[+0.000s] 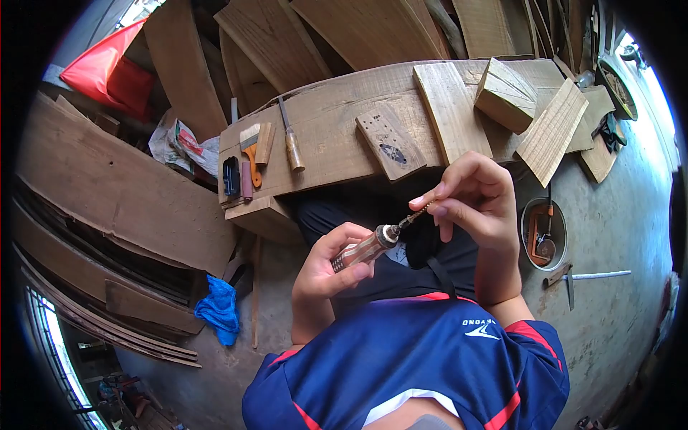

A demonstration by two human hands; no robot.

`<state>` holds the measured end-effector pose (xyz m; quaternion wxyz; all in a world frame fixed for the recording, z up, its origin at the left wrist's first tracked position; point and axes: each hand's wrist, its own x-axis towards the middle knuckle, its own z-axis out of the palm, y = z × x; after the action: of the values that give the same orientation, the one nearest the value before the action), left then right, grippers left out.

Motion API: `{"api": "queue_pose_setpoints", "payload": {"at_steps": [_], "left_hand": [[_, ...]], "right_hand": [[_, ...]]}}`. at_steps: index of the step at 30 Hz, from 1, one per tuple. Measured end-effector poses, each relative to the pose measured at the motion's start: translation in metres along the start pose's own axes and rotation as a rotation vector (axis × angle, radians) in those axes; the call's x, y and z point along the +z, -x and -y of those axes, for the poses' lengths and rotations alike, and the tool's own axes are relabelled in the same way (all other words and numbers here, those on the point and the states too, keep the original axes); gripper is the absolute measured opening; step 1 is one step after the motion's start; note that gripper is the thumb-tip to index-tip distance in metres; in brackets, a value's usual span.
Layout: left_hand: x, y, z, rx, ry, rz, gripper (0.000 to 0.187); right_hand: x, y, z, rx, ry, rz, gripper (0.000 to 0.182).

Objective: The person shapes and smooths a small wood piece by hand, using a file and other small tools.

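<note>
My left hand [331, 266] is wrapped around the striped, rounded handle of a hand drill [364, 248], its metal collar pointing up and to the right. From the collar extends a thin twisted drill bit [416, 215]. The thumb and fingertips of my right hand [469, 204] pinch the bit near its far end. Both hands are held above my lap, in front of the wooden bench. On the bench beyond them lies a small wooden block [390, 141] with several small holes and a dark oval mark.
On the bench [330, 107] are a chisel [293, 147], a brush [251, 150], a plank [451, 107] and a thick wood block [507, 95]. A bucket [542, 266] with tools and a hammer [566, 281] are on the floor at right. A blue cloth [218, 309] lies at left.
</note>
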<state>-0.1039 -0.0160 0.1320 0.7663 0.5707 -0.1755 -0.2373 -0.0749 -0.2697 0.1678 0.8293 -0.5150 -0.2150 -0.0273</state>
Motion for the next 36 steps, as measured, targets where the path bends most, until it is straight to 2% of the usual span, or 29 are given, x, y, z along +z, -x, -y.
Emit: {"api": "queue_pose_setpoints", "payload": {"at_steps": [9,18,21,25,31,36], "left_hand": [[0.002,0.013,-0.001,-0.033,-0.053,0.014,0.041],[-0.004,0.034,-0.01,-0.028,-0.077,0.23,0.041],[-0.004,0.038,-0.01,-0.03,-0.096,0.308,0.041],[0.0,0.046,-0.01,-0.034,-0.107,0.331,0.041],[0.002,0.054,-0.009,-0.098,-0.115,0.355,0.041],[0.0,0.052,-0.007,-0.139,-0.056,0.342,0.04]], "right_hand": [[-0.003,0.013,0.001,0.004,-0.003,0.043,0.016],[-0.011,0.034,0.026,-0.005,0.152,0.34,0.017],[-0.014,0.039,0.032,-0.072,0.173,0.486,0.012],[-0.009,0.045,0.04,-0.082,0.244,0.489,0.013],[-0.009,0.043,0.049,-0.111,0.431,0.617,0.016],[-0.014,0.032,0.042,-0.088,0.425,0.668,0.014]]}}
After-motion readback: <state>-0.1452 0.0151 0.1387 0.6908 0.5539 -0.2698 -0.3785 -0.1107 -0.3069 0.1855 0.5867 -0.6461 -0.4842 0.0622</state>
